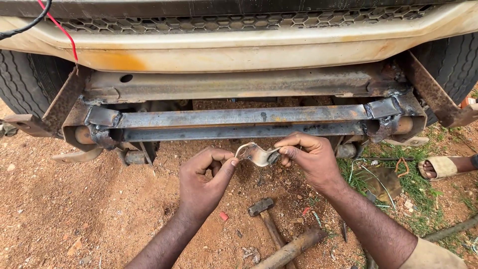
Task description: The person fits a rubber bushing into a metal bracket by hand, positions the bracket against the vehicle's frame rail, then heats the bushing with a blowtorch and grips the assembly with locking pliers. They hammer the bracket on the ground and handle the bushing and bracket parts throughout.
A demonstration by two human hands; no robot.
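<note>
Head view: both hands meet low in front of a vehicle's underside, sharing one small bent metal bracket [257, 154]. The left hand [204, 182] pinches the bracket's left, curled end between thumb and forefinger, the other fingers folded in, palm turned toward the right. The right hand [309, 158] is clamped on the bracket's right end, thumb under and fingers curled over the top, wrist bent down, forearm running off to the near right corner. Both hands are closed on the piece, which hangs in the air just below and in front of the steel crossbar [244, 124], not touching it.

As to progress, I judge the work to be midway: the crossbar already sits between two rusty side plates with dark, rough weld marks at its left and right ends, so that part looks fixed. The bracket is loose in the hands and joined to nothing yet; where it belongs cannot be told.

On the red earth nearer the person lies a hammer [266, 215] with a wooden handle, head pointing far-left, untouched, and a rusty bar [291, 248] beside it. Farther right, on grass, another person's sandalled foot [443, 167] shows. Above is the cream bumper [249, 47], with tyres at both sides.
</note>
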